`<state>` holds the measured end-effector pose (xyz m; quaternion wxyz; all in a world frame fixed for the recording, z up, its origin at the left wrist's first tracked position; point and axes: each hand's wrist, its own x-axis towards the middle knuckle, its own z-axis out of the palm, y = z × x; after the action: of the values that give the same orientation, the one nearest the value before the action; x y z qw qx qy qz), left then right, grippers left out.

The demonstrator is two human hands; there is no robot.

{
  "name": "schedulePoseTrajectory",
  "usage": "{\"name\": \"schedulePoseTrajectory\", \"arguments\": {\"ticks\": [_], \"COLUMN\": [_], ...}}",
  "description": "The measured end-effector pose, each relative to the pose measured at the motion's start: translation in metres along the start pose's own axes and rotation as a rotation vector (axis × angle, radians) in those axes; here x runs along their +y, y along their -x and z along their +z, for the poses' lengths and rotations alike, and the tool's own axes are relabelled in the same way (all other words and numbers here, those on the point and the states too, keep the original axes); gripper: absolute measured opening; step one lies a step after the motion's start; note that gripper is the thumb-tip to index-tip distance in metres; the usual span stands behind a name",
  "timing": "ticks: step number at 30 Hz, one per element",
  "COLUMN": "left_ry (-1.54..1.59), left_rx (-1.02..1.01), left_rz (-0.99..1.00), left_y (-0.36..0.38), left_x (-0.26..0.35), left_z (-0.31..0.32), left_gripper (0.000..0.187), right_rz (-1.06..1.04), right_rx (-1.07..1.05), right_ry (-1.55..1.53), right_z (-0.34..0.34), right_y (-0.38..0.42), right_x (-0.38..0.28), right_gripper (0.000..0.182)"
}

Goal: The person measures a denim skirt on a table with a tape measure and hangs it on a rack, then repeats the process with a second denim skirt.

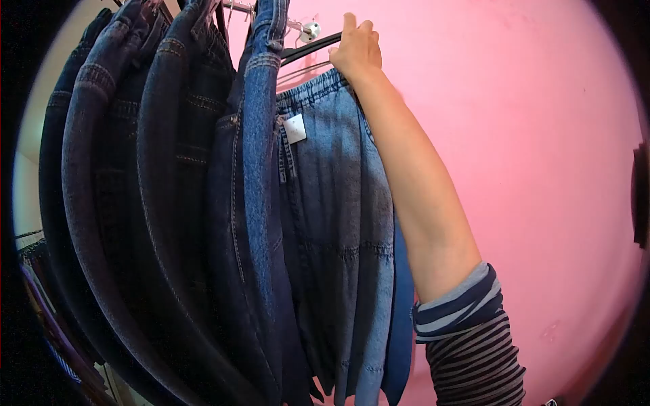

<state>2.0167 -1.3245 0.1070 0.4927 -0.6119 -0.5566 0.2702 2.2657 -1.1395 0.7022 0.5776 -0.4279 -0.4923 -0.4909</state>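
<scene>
My right hand (357, 49), at the end of an arm in a rolled striped sleeve, reaches up to the top middle. Its fingers close around the outer end of a black clothes hanger (311, 49). From this hanger area hang blue denim pull-on trousers (332, 169) with an elastic waist and a drawstring. A white tag (295, 128) sits at their waist. Just left of them hangs a pair of mid-blue jeans (258, 162), seen edge-on, which hides part of the trousers and the hanger. My left hand is out of view.
Several dark jeans (156, 135) hang close together on the left. A metal rail (237, 8) meets the pink wall (514, 169) at a round bracket (311, 30). More hanging clothes (51, 318) show low at the far left. A dark object (640, 196) stands at the right edge.
</scene>
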Motion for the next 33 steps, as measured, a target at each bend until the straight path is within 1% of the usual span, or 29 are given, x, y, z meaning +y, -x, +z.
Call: {"name": "schedulePoseTrajectory", "arguments": {"ticks": [2,3,5,6,7,9,10,12,13,14,15,16,17,18,19,21,22,23,25,26,27,28,29,30,31,32,33], "left_ry": [0.24,0.358,0.603,0.709,0.72,1.286,1.286,1.153,1.153,1.264,1.371,1.374,1.367,1.357,1.35,0.892,1.281,1.301,1.166,1.211,1.208,1.125,1.04,1.031,1.107,1.177,1.182], "left_rx": [0.087,0.133,0.232,0.267,0.273,0.037,0.041,0.205,0.219,0.403,0.592,0.605,0.536,0.465,0.473,0.914,0.759,0.774,0.778,0.698,0.706,0.67,0.631,0.633,0.539,0.444,0.449], "left_rz": [-0.058,-0.081,-0.125,-0.137,-0.117,-0.035,-0.022,-0.057,-0.05,-0.029,-0.005,0.004,0.003,-0.002,0.001,-0.394,-0.415,-0.405,-0.509,-0.49,-0.497,-0.485,-0.469,-0.454,-0.397,-0.341,-0.342], "left_y": [0.002,0.002,0.0,0.0,-0.005,-0.021,-0.026,-0.046,-0.056,-0.065,-0.073,-0.081,-0.082,-0.086,-0.096,-0.124,-0.13,-0.142,-0.165,-0.169,-0.173,-0.175,-0.175,-0.169,-0.162,-0.154,-0.149], "left_x": [0.0,-0.001,-0.001,-0.003,-0.012,-0.032,-0.032,-0.027,-0.019,-0.006,0.0,-0.003,-0.006,-0.009,-0.005,0.014,0.022,0.029,0.036,0.04,0.041,0.044,0.044,0.031,0.028,0.026,0.022], "left_z": [-0.002,-0.003,-0.006,-0.008,-0.018,-0.04,-0.039,-0.035,-0.031,-0.026,-0.023,-0.025,-0.032,-0.036,-0.033,-0.024,-0.022,-0.019,-0.004,0.006,0.013,0.019,0.021,0.033,0.035,0.034,0.03], "left_gripper": [0.059,0.059,0.059,0.06,0.06,0.059,0.059,0.058,0.058,0.06,0.061,0.061,0.064,0.067,0.067,0.069,0.06,0.06,0.046,0.043,0.043,0.044,0.044,0.044,0.046,0.047,0.047], "right_rz": [0.171,0.178,0.083,0.07,0.028,0.195,0.247,0.312,0.331,0.279,0.241,0.182,0.161,0.154,0.14,-0.022,-0.176,-0.162,-0.462,-0.476,-0.485,-0.431,-0.461,-0.429,-0.332,-0.408,-0.448], "right_rx": [0.077,0.065,0.122,0.181,0.238,-0.082,-0.232,-0.534,-0.675,-0.753,-0.849,-0.93,-1.074,-1.299,-1.522,-1.717,-1.954,-1.958,-1.563,-1.542,-1.508,-1.381,-1.044,-0.906,-0.431,-0.176,0.071], "right_ry": [-0.356,-0.343,-0.509,-0.514,-0.514,-0.8,-0.797,-0.791,-0.846,-0.801,-0.891,-0.938,-0.853,-0.942,-1.028,-1.327,-1.225,-1.198,-1.084,-0.863,-0.643,-0.435,-0.212,-0.063,-0.061,-0.049,-0.044], "right_z": [-0.003,-0.001,0.001,0.006,0.009,-0.006,-0.015,-0.036,-0.048,-0.06,-0.074,-0.073,-0.089,-0.099,-0.108,-0.116,-0.1,-0.099,-0.094,-0.086,-0.079,-0.084,-0.073,-0.063,-0.044,-0.034,-0.024], "right_y": [0.019,0.032,0.07,0.094,0.117,0.175,0.205,0.266,0.29,0.314,0.331,0.356,0.375,0.372,0.369,0.36,0.376,0.369,0.338,0.314,0.281,0.237,0.212,0.177,0.159,0.127,0.093], "right_x": [0.001,0.004,0.007,0.01,0.01,0.007,0.0,-0.014,-0.021,-0.026,-0.031,-0.037,-0.044,-0.046,-0.048,-0.044,-0.044,-0.038,-0.025,-0.022,-0.019,-0.02,-0.012,-0.014,-0.006,0.001,0.008], "right_gripper": [0.077,0.077,0.086,0.086,0.087,0.088,0.087,0.087,0.087,0.085,0.087,0.087,0.084,0.08,0.077,0.059,0.042,0.042,0.023,0.019,0.016,0.011,0.01,0.012,0.016,0.018,0.015]}}
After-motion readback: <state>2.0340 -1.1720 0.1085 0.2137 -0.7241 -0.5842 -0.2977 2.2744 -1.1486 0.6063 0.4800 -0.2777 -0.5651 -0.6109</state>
